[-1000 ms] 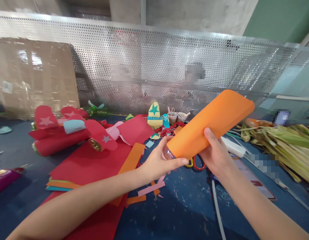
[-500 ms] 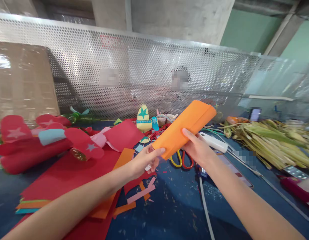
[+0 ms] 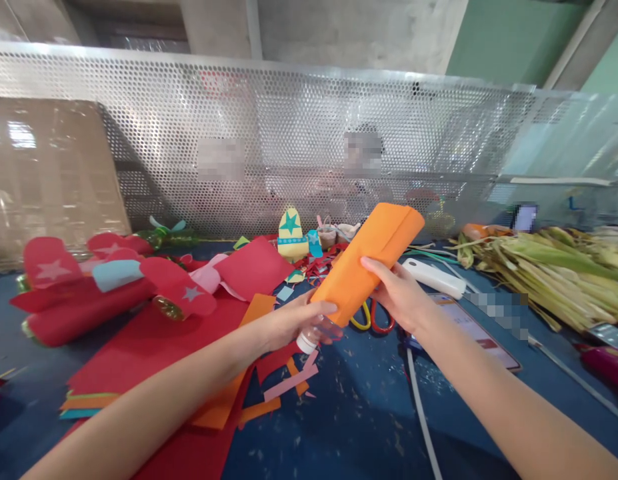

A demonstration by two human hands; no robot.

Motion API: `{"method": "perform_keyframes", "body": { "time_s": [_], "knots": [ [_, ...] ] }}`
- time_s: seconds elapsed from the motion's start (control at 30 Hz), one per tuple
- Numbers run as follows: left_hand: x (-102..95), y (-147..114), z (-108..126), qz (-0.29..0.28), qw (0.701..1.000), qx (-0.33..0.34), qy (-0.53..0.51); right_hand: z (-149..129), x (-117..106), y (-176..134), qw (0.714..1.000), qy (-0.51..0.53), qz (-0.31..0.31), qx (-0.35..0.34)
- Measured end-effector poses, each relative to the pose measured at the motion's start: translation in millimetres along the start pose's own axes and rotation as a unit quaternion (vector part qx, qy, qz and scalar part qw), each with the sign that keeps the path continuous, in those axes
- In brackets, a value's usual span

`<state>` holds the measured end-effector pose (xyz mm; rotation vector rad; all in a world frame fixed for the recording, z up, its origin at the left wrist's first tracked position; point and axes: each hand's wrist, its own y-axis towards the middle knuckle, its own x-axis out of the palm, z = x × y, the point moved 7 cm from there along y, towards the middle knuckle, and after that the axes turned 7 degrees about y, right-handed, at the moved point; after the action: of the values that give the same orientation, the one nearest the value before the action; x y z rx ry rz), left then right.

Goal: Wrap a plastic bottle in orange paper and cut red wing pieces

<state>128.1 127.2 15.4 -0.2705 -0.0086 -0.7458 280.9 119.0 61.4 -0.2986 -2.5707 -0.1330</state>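
Observation:
A clear plastic bottle with a white cap (image 3: 307, 342) is wrapped in a sheet of orange paper (image 3: 361, 267), held tilted above the table with its cap end toward me. My left hand (image 3: 301, 319) is closed around the lower end, its thumb on the paper's edge near the bottle's shoulder. Higher up, my right hand (image 3: 396, 290) grips the wrapped bottle from the right, thumb pressed on the orange paper and fingers hidden behind. An overlapping paper edge runs along the upper right of the roll. Behind it, scissors (image 3: 382, 319) with red and yellow handles show only partly.
A red paper airplane (image 3: 89, 300) lies at left beside red sheets (image 3: 153, 347). Paper scraps (image 3: 291, 383) litter the middle. To the right are a phone (image 3: 476, 327), a white glue gun or similar tool (image 3: 433, 277), cables and dried husks (image 3: 533, 267). A perforated metal screen (image 3: 299, 120) stands behind.
The wrapped bottle has turned slightly more upright, and its white cap and clear neck now show more below my left hand. Both hands keep their hold. The view has shifted slightly.

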Motion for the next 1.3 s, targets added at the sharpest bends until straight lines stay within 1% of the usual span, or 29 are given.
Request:
{"method": "perform_keyframes", "body": {
  "time_s": [0.1, 0.27, 0.33, 0.4, 0.5, 0.57, 0.7, 0.77, 0.9, 1.0, 1.17, 1.3],
  "knots": [
    [3.3, -3, 2, -0.010, 1.000, 0.003, 0.001, 2, 2, -4, 1.000, -0.026, 0.008, 0.009],
    [7.8, -7, 5, 0.038, 0.997, 0.057, 0.018, 4, 8, -10, 0.998, -0.053, -0.013, 0.016],
    [9.0, -8, 5, 0.048, 0.996, 0.061, 0.031, 4, 9, -10, 0.997, -0.060, -0.032, 0.029],
    [9.7, -7, 3, 0.036, 0.998, 0.050, 0.031, 5, 9, -9, 0.995, -0.063, -0.058, 0.047],
    [7.1, -5, 1, 0.020, 0.999, 0.034, 0.001, 6, 12, -8, 0.989, -0.065, -0.114, 0.068],
    [5.4, -4, 1, 0.014, 0.999, 0.041, -0.016, 6, 13, -7, 0.987, -0.066, -0.131, 0.066],
    [7.0, -5, 7, 0.004, 0.995, 0.094, -0.031, 6, 14, -8, 0.990, -0.063, -0.114, 0.049],
    [8.5, -6, 10, 0.003, 0.992, 0.127, -0.022, 7, 15, -8, 0.992, -0.063, -0.105, 0.041],
    [12.8, -7, 16, -0.004, 0.982, 0.181, 0.052, 11, 14, -9, 0.995, -0.062, -0.081, 0.021],
    [15.8, -7, 18, -0.008, 0.974, 0.199, 0.105, 12, 14, -9, 0.996, -0.061, -0.068, 0.005],
    [15.8, -12, 27, 0.017, 0.961, 0.238, 0.141, 9, 17, -11, 0.996, -0.058, -0.072, 0.003],
    [15.2, -13, 27, 0.027, 0.955, 0.239, 0.173, 11, 15, -11, 0.996, -0.060, -0.066, 0.006]
  ]
}}
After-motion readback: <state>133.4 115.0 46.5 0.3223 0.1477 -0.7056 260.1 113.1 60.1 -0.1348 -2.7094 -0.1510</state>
